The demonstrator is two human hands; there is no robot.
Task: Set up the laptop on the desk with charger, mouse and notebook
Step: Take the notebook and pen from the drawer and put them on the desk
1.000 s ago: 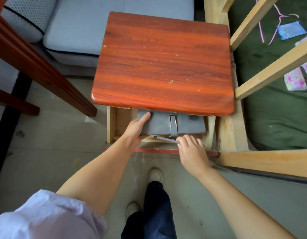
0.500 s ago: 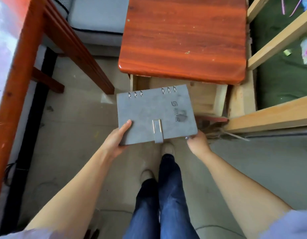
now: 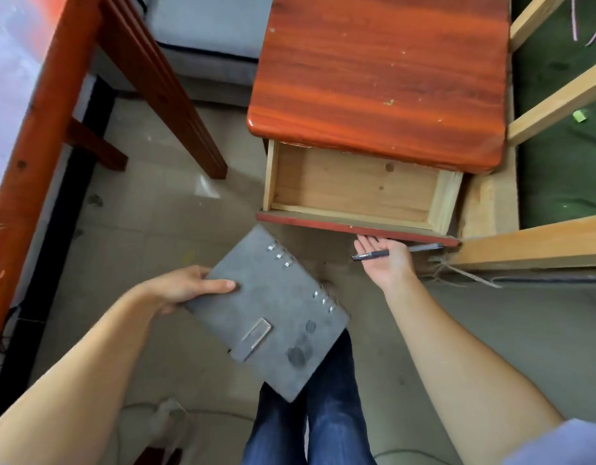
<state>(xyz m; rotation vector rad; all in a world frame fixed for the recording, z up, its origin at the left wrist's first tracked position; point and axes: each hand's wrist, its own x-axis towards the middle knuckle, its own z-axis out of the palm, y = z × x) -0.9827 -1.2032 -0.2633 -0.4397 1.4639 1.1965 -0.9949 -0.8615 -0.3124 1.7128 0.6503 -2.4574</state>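
Note:
A grey ring-bound notebook [image 3: 276,313] with a metal clasp hangs tilted over my legs, gripped at its left edge by my left hand [image 3: 186,285]. My right hand [image 3: 385,258] is below the front of the open drawer [image 3: 353,187], palm up, with a dark pen [image 3: 390,252] lying across its fingers. The drawer is pulled out of a small red-topped wooden table [image 3: 377,75], and nothing lies inside it. No laptop, charger or mouse is in view.
A red wooden desk frame [image 3: 45,105] runs along the left. A grey sofa cushion [image 3: 202,28] is behind it. A pale wooden frame [image 3: 538,243] with green fabric stands at the right. A cable [image 3: 175,409] lies on the tiled floor.
The notebook came out of the drawer and swung down to the left, held now by my left hand alone. My right hand let go of it and moved to the drawer front with the pen.

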